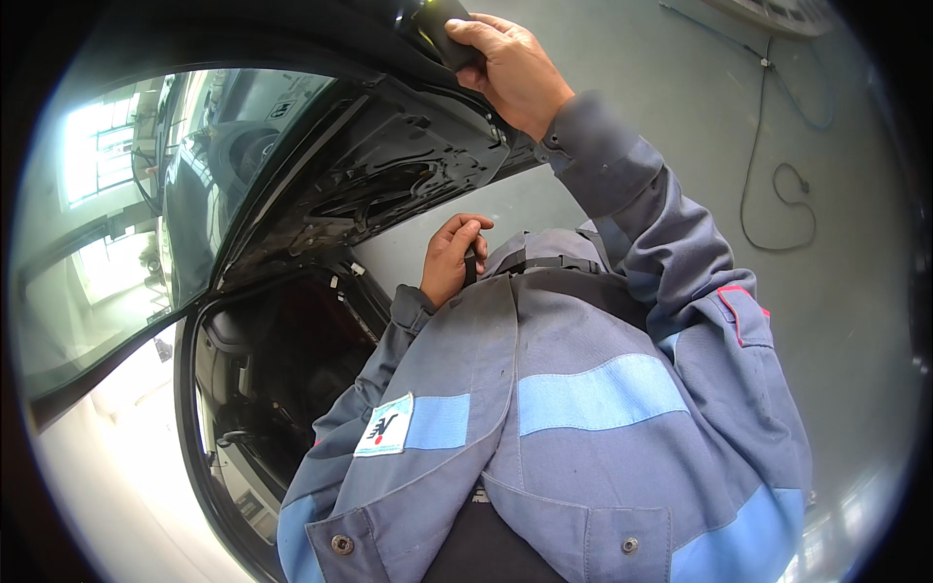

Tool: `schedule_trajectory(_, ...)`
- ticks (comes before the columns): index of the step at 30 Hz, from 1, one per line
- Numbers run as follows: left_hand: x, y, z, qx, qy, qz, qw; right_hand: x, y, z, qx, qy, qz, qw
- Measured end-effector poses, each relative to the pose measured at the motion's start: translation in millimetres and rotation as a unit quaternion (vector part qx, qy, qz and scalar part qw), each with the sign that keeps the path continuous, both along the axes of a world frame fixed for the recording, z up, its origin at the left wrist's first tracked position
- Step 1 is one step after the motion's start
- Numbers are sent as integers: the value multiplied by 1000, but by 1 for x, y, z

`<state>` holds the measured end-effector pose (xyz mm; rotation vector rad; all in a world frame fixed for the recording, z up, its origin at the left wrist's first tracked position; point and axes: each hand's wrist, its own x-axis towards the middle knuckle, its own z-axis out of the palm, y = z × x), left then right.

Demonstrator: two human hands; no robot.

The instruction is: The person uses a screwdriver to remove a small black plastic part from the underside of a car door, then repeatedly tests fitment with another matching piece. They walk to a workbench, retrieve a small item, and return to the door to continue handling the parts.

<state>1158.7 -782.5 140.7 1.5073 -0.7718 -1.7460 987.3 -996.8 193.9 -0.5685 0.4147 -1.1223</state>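
My right hand [510, 73] is raised at the top of the view, its thumb and fingers closed round a black object [439, 37] with a yellow-green glint. The top edge cuts that object off, so its kind is unclear. Just below it is an opened car door [379, 180], its inner metal with cut-outs laid bare and its window glass [253, 146] in place. In front of my waist, my left hand [451, 257] is curled round a narrow black thing [470, 266], mostly hidden by the fingers. A black belt with a buckle [573, 263] lies close beside it.
To the left, the car's door opening [192, 428] shows a dark interior, with pale bodywork [117, 457] outside it. A dark cable [743, 199] trails over the grey-green floor [846, 321] at right. A pale, rounded object [777, 12] is cut off at the upper right.
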Motion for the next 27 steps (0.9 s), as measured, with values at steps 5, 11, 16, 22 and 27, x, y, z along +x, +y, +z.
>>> schedule_trajectory(5, 1, 1, 0, 5, -1, 2, 1000, -3, 2, 6, -6, 4, 1, 1000)
schedule_trajectory(11, 3, 2, -2, 6, -3, 1, 1000, -11, 5, 15, -20, 125, 27, 992)
schedule_trajectory(16, 3, 3, -3, 9, -4, 4, 1000, -9, 5, 16, -32, 116, 8, 993)
schedule_trajectory(22, 8, 1, -3, 18, -6, 0, 1000, -17, 11, 6, -1, -29, -16, 999)
schedule_trajectory(27, 15, 2, -3, 39, -25, -15, 999, -38, 21, -29, -37, 15, -22, 999)
